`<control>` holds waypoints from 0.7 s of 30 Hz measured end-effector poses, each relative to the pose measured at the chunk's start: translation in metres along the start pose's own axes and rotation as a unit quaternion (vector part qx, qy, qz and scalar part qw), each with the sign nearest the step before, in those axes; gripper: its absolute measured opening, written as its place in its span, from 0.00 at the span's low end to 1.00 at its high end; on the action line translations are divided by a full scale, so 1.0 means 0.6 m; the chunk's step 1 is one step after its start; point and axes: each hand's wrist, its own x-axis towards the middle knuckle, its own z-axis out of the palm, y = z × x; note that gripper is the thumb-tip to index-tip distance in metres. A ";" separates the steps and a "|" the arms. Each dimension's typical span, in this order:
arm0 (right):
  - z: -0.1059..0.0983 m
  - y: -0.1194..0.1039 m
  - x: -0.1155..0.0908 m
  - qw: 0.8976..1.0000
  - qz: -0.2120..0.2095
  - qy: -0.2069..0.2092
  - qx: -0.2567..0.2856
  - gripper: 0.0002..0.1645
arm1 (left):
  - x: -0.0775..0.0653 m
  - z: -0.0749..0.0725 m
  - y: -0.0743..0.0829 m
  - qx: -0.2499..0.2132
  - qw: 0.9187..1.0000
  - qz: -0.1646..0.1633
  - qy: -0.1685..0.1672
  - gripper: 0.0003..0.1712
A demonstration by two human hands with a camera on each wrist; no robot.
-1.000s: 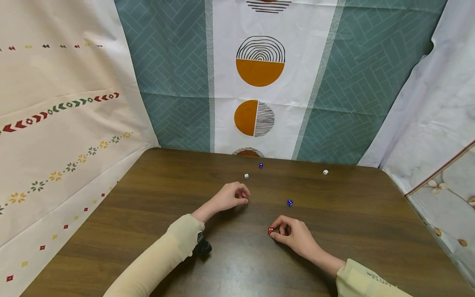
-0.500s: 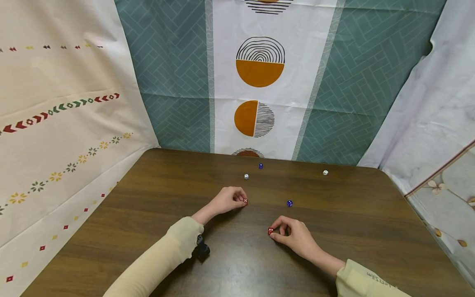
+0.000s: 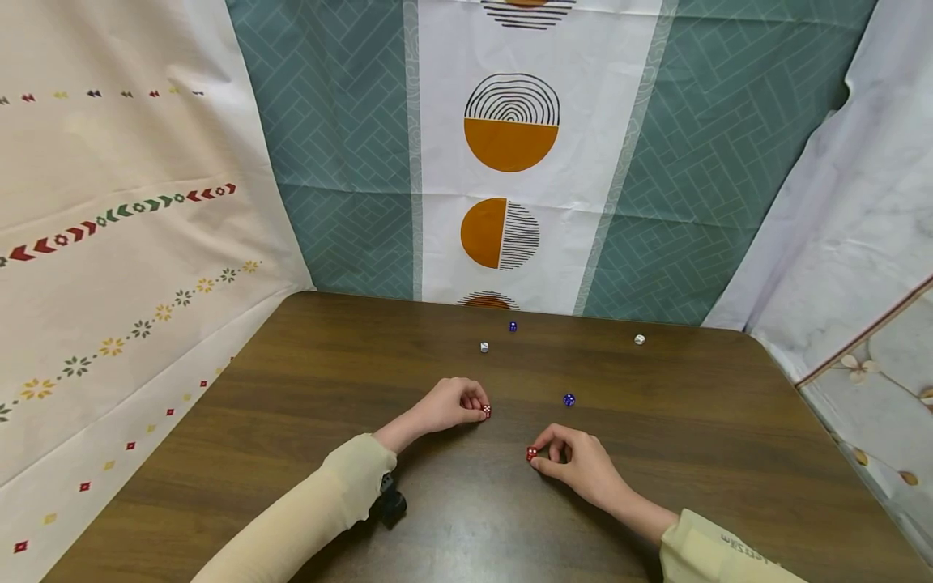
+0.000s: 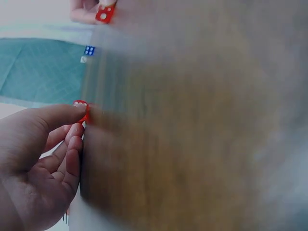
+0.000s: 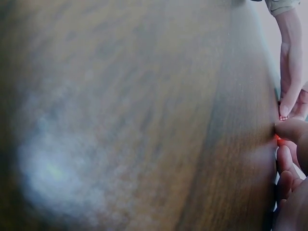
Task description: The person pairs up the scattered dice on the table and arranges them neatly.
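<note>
Between thumb and fingertips, my left hand (image 3: 449, 404) pinches a red die (image 3: 487, 410) with white pips, close over the middle of the table. In the left wrist view the thumb covers part of this red die (image 4: 81, 105). My right hand (image 3: 579, 463), nearer the front and to the right, pinches a second red die (image 3: 532, 453) at the table. The right wrist view shows that die only as a red sliver (image 5: 278, 138) behind the thumb. A blue die (image 3: 568, 400) lies beyond the right hand, apart from both hands.
Beyond the left hand a white die (image 3: 484, 347) and another blue die (image 3: 513, 326) lie on the brown wooden table (image 3: 350, 356). A second white die (image 3: 639, 340) lies at the back right. Hanging cloths (image 3: 342, 162) border the table's back and sides.
My left hand has moved toward the front of the table with its red die, which was mostly hidden by the fingers at first. The right hand has stayed in place with its die.
</note>
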 end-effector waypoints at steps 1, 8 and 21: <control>0.000 0.000 0.000 1.000 -0.001 0.000 0.000 0.07 | -0.002 0.002 0.001 0.002 1.000 0.003 -0.002 0.04; 0.002 0.002 0.001 1.000 0.010 -0.003 -0.006 0.07 | -0.015 0.015 0.017 0.002 1.000 0.017 -0.006 0.04; -0.003 -0.001 0.004 1.000 -0.015 -0.012 0.005 0.06 | -0.023 0.044 0.039 -0.002 0.999 0.044 -0.012 0.04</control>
